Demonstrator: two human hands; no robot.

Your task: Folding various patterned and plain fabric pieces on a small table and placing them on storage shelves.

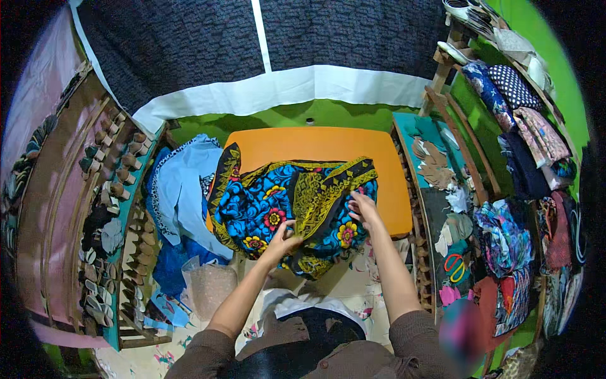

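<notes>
1. Cloth (243, 208) lies on the orange tabletop (392, 183), straight ahead of the person and directly under and beyond both hands. Its longer run goes from left to right, and its near side droops past the front edge of the tabletop.

2. The key relation is with the black-and-yellow band (309, 205), which slants from the far right down to the near middle. It passes between the hands: to the right of the left hand (281, 244) and to the left of the right hand (366, 212). At its near end, the left hand is the closer one; toward its far end, the right hand is.

3. The left hand is at the near middle of the cloth, thumb and fingers curled toward each other (I cannot tell whether a fold is pinched there).

4. The right hand reaches farther out, over the right part of the cloth, its fingers loosely spread, with no fold seen caught between them.

5. The cloth looks soft and rumpled, heaped in loose folds rather than flat. It is bright blue with black swirls, and carries red and yellow flowers (274, 219). A dark patterned border sticks up at its left end, near a pale blue garment (180, 189).
</notes>
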